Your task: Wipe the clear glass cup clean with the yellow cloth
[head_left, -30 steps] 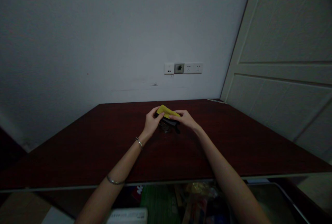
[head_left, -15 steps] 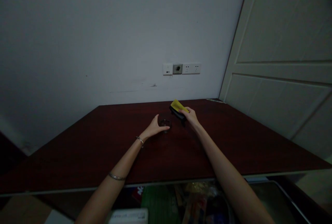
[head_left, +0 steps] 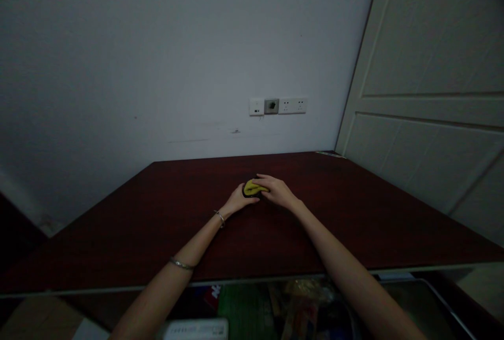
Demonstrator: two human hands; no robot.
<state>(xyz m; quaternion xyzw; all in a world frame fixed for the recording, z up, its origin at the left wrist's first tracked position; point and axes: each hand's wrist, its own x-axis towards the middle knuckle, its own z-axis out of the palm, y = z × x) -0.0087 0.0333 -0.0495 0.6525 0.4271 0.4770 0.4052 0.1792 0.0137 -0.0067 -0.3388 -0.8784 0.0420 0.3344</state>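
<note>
My two hands meet near the middle of a dark red table [head_left: 157, 224]. My right hand [head_left: 276, 192] presses a yellow cloth with a black underside [head_left: 254, 188] down with curled fingers. My left hand [head_left: 237, 202] is curled round something small and dark just under the cloth, apparently the small round glass seen a moment earlier; the cloth and fingers hide most of it. I wear a bracelet on the left wrist and another on the left forearm.
A row of wall sockets [head_left: 278, 105] is on the white wall behind the table. A panelled door [head_left: 425, 119] stands at the right. Below the table's front edge lie a white box [head_left: 197, 329] and mixed coloured items [head_left: 275, 306].
My right hand had lifted the yellow cloth away to the right, leaving my left hand on the small glass. It has now brought the cloth back down onto the glass.
</note>
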